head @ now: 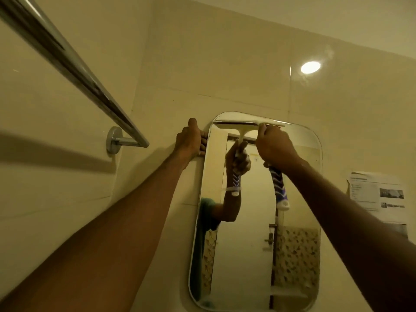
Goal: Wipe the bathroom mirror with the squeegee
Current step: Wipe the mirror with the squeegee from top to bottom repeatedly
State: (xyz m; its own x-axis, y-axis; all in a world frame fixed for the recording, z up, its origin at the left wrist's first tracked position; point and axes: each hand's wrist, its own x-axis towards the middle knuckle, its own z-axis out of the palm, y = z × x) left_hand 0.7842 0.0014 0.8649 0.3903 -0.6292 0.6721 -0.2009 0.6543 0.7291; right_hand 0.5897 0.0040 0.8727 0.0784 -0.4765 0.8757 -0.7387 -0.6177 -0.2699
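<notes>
Well, nearest to me both forearms reach up toward the mirror (258,244), which hangs on the tiled wall. My right hand (275,145) is wrapped round the squeegee (280,190), with the blue-and-white handle sticking out below the fist. Its cream blade (238,126) lies level against the glass just under the mirror's top edge. I judge this to be the start of a downward pull, since most of the glass lies below the blade. My left hand (190,138) curls its fingers round the mirror's upper left edge, thumb up. I take that as bracing, so the mirror does not rock under the blade's pressure. Whether the glass is wet I cannot tell; it shows only the reflected hand and handle, and a patterned wall behind.

Farther off, a chrome towel rail (67,64) runs up and left of the mirror. A printed paper notice (378,194) is stuck to the wall right of the mirror. A round glare of light (310,67) sits on the tiles above it. No bucket, bottle or other container shows anywhere around the mirror.
</notes>
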